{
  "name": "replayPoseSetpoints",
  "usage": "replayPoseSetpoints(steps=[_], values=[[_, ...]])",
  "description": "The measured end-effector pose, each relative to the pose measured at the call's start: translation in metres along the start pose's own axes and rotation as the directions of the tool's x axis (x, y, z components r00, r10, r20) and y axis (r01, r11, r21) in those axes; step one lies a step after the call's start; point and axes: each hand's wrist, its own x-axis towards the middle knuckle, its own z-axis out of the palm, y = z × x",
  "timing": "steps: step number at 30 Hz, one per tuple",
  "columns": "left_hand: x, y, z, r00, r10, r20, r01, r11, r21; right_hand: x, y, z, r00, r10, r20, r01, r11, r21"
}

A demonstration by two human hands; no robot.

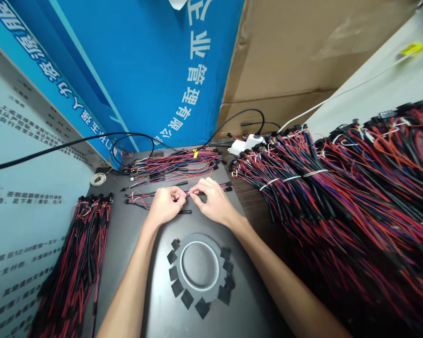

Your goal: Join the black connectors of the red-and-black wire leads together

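Observation:
My left hand (166, 205) and my right hand (213, 201) meet over the grey tabletop, fingertips almost touching. Both pinch a thin wire harness (188, 194) with red and dark strands; the fingers partly cover it. Its ends with black connectors stick out on both sides of my hands. Closer to me lies a grey ring-shaped roll (216, 263), with several black tape pieces (187, 298) fanned around its edge. Just beyond my hands, a pile of red, black and blue wire harnesses (172, 163) lies across the table.
Large bundles of tied harnesses (303, 183) fill the right side. Another bundle (88, 244) hangs along the left edge. A coil of white cord (97, 179) sits at the back left. A white plug adapter (246, 143) and black cable (56, 145) lie before the blue panel (144, 70).

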Motion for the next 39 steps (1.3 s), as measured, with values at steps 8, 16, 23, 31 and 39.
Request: replayPoseSetpoints(steps=[8,16,23,31,39], values=[[0.000,-0.001,-0.005,0.997,-0.003,0.082,0.002,1.000,0.013,-0.001,-0.001,-0.002,1.000,0.018,0.008,-0.019,0.995,0.102],[-0.003,0.002,-0.009,0.988,0.079,0.134,-0.072,0.996,-0.051,-0.001,0.001,0.000,0.999,-0.010,0.033,0.008,0.997,0.077],[-0.005,0.003,-0.014,0.973,0.126,0.192,-0.109,0.989,-0.100,-0.001,-0.003,-0.003,0.999,0.011,0.044,-0.009,0.999,-0.050],[-0.002,0.000,-0.013,0.981,0.121,0.152,-0.109,0.990,-0.089,0.000,0.004,0.000,0.998,0.052,0.037,-0.055,0.995,0.082],[-0.003,0.004,-0.009,0.990,0.044,0.133,-0.032,0.996,-0.089,0.000,0.006,0.001,0.999,0.047,0.010,-0.047,0.997,0.060]])
